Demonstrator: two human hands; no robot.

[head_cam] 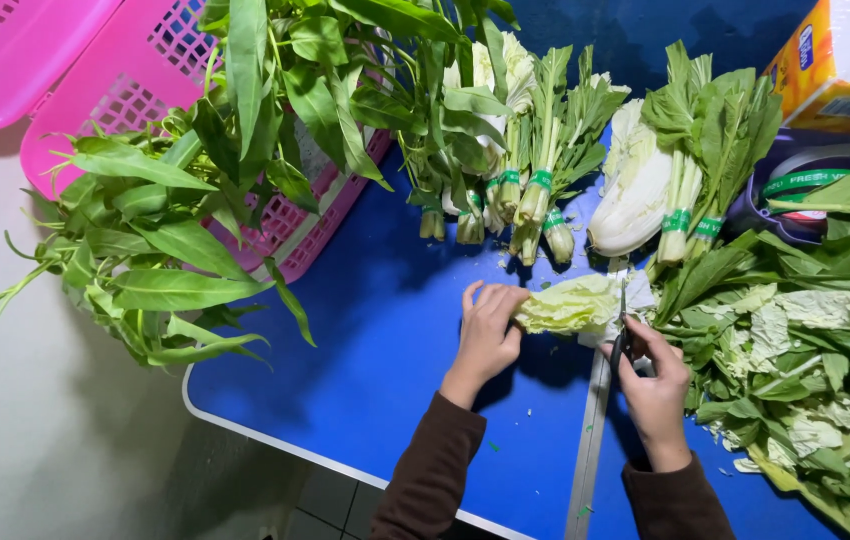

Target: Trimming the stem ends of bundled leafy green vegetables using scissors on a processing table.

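A pale green napa cabbage piece (570, 304) lies on the blue surface (385, 350) between the two hands, its long axis running left to right across the view. The left hand (488, 335) rests on its left end, fingers curled over the leaves to pin it down. The right hand (653, 385) is closed around the dark handle of a knife (620, 335), whose thin blade stands at the cabbage's right end, crosswise to that axis, so the right hand is the nearer to the cut end.
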